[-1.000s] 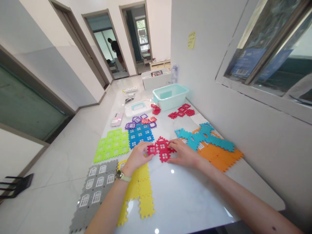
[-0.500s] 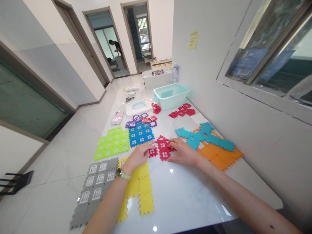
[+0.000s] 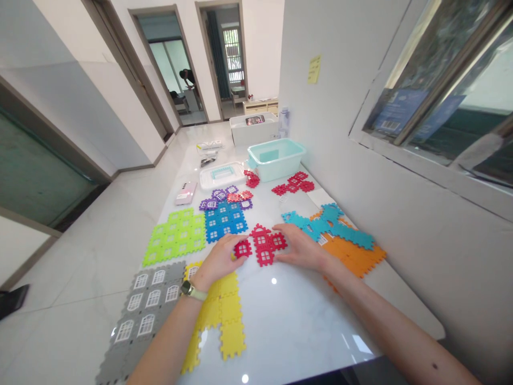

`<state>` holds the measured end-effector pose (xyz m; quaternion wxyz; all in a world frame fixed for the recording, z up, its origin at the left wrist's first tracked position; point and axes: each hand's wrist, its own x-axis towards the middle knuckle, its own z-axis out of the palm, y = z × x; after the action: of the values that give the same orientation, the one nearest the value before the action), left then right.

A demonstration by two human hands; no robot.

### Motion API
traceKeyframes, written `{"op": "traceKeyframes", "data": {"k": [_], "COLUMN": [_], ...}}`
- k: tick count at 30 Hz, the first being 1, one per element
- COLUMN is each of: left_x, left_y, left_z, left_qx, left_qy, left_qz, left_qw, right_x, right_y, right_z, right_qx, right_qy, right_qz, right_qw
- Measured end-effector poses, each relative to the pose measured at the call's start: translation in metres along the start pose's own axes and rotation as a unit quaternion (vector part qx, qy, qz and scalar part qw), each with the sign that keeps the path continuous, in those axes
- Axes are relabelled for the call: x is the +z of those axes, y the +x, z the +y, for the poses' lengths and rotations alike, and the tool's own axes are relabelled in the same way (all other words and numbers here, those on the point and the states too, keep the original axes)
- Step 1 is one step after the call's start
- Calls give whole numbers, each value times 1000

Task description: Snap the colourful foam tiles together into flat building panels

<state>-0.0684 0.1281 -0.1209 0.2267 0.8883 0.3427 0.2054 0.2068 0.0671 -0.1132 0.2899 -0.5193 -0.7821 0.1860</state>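
A cluster of red window tiles [image 3: 265,244] lies flat on the white table [image 3: 296,315] in front of me. My left hand [image 3: 218,260] pinches one loose red tile [image 3: 242,248] at the cluster's left edge, touching it. My right hand [image 3: 300,247] lies on the table with its fingers spread against the cluster's right side. A watch sits on my left wrist.
Flat tile sheets surround the hands: yellow [image 3: 224,310], grey [image 3: 146,310], green [image 3: 176,235], blue [image 3: 224,219], purple [image 3: 220,198], teal [image 3: 324,224] on orange [image 3: 356,256]. Further back are more red tiles [image 3: 292,183], a mint bin [image 3: 274,159], a white lid [image 3: 222,175], a phone [image 3: 185,192]. A person stands in the far doorway.
My left hand has pushed the loose red tile rightward against the cluster. The right hand stays at the cluster's right side. The view has shifted slightly.
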Motion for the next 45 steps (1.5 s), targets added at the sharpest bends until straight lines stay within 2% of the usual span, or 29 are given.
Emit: {"op": "traceKeyframes", "data": {"k": [10, 22, 31, 33, 37, 40, 45], "left_x": [-2, -3, 5, 10, 20, 20, 10], "left_y": [1, 2, 4, 5, 8, 7, 1], "left_z": [3, 4, 9, 11, 18, 21, 15], "left_qx": [15, 12, 1, -20, -110, -107, -69], "left_qy": [-3, -12, 23, 49, 132, 136, 61], "left_qz": [-9, -11, 54, 72, 106, 96, 36], "left_qw": [1000, 1000, 998, 996, 979, 980, 995], "right_x": [3, 7, 5, 4, 5, 5, 3], "right_y": [2, 2, 4, 4, 3, 4, 5], "right_z": [12, 19, 15, 14, 14, 13, 10], "right_qx": [-38, -36, -37, -37, -31, -32, -37], "right_qy": [-16, -24, -9, -11, -19, -20, -22], "right_qz": [-16, -20, -21, -17, -18, -19, -24], "right_qw": [999, 999, 999, 999, 999, 999, 999]}}
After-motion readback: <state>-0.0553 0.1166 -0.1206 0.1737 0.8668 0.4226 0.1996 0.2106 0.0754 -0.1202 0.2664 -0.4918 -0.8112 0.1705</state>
